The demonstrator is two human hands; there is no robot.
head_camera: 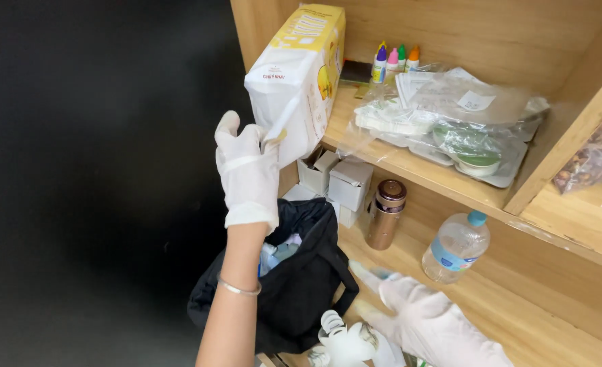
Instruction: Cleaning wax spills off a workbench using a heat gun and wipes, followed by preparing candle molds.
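My left hand (248, 170), in a white glove, is raised and grips the lower corner of a white and yellow soft package (301, 75) that stands at the edge of the upper wooden shelf (409, 166). My right hand (423, 316), also gloved, hovers low over the lower shelf (491, 299) with fingers spread, holding nothing, close to a black bag (301, 278) and a white spiral light bulb (345, 340). A thin bracelet circles my left wrist.
On the upper shelf lie clear plastic bags of papers and a bowl (464, 129) and small coloured dropper bottles (396, 60). Below stand small white boxes (338, 180), a bronze flask (386, 214) and a water bottle (455, 248). A dark wall lies left.
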